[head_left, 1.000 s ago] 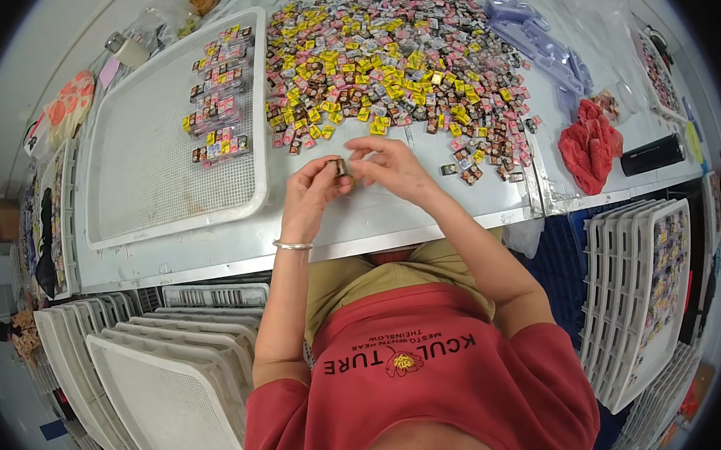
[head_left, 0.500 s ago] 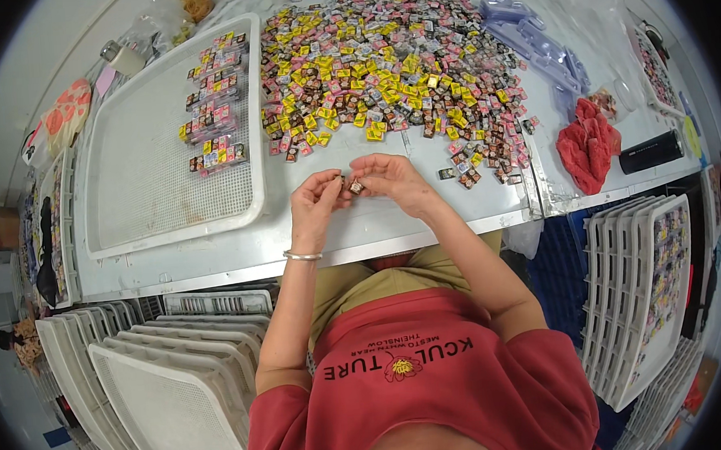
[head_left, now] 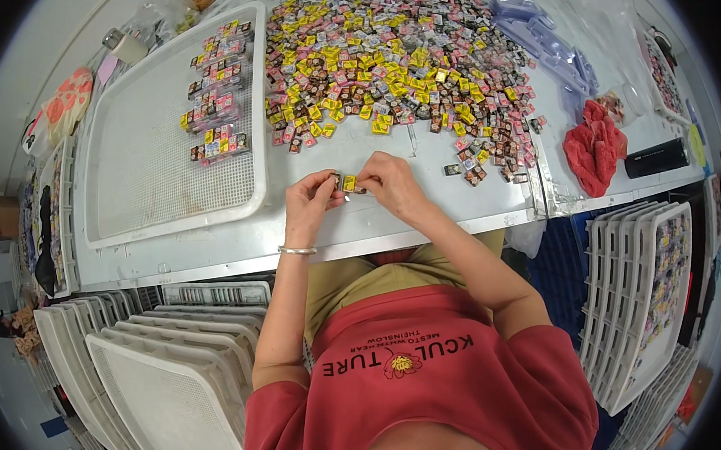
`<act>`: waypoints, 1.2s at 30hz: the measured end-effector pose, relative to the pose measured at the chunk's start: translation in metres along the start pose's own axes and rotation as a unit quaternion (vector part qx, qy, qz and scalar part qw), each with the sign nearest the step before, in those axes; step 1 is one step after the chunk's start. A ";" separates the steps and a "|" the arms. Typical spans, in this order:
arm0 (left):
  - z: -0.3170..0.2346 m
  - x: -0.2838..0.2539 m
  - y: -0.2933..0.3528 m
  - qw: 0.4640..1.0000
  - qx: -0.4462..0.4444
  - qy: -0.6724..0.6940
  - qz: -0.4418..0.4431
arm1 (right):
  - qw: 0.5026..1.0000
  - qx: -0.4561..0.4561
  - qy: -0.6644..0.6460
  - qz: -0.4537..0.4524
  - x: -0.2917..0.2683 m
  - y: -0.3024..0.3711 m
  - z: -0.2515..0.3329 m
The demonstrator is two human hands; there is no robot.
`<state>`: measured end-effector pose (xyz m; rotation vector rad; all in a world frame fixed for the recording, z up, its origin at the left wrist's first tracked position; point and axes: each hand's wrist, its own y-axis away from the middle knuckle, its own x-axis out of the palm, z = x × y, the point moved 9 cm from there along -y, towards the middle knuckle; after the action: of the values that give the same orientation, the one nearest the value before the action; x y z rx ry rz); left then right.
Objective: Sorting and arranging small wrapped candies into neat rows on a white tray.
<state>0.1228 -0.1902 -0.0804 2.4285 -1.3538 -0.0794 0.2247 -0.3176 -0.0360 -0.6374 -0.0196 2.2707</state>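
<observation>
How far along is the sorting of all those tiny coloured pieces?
Early days, it seems. Done: a few short rows of small pieces lie arranged in the white mesh tray. In hand: the left hand and right hand hold a small yellow piece between them. Left: the big loose pile.

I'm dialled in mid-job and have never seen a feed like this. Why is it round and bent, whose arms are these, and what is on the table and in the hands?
There is no machine here. The view comes from a wide fisheye camera worn on a person's head, looking down, so straight edges bend near the rim. The arms rising from the lower edge are that person's own. The left hand and right hand meet over the grey table, pinching a small yellow piece between the fingertips. Behind them lies a big heap of small yellow, pink and brown pieces. To the left sits a white mesh tray with some pieces set in rows. A red cloth lies to the right, and stacks of white trays stand below the table.
</observation>
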 end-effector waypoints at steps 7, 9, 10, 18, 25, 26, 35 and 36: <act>-0.016 0.013 0.000 0.999 0.013 0.031 0.040 | 0.985 0.061 -0.150 0.058 -0.003 -0.013 0.013; -0.024 0.020 -0.005 0.997 0.037 0.020 0.060 | 0.972 0.070 -0.205 0.090 -0.001 -0.020 0.013; -0.028 0.023 -0.008 0.996 0.055 -0.021 0.065 | 0.962 0.090 -0.238 0.098 -0.002 -0.022 0.006; -0.059 0.072 0.047 0.783 0.411 -0.451 0.123 | 0.988 0.095 -0.082 0.089 -0.011 0.008 -0.021; -0.046 0.067 0.061 0.771 0.407 -0.487 0.051 | 0.995 -0.081 0.058 -0.029 -0.006 0.018 0.013; -0.046 0.066 0.062 0.761 0.406 -0.506 0.035 | 0.994 -0.082 0.058 -0.032 -0.012 0.014 0.010; -0.049 0.077 0.062 0.720 0.405 -0.561 0.055 | 0.932 -0.097 0.349 -0.026 -0.054 -0.082 -0.018; -0.052 0.076 0.064 0.727 0.400 -0.554 0.057 | 0.932 -0.102 0.347 -0.026 -0.052 -0.081 -0.019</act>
<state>0.1228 -0.2697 -0.0008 3.0769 -2.3918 -1.3877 0.3191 -0.2992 -0.0134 -1.4997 0.0734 1.8904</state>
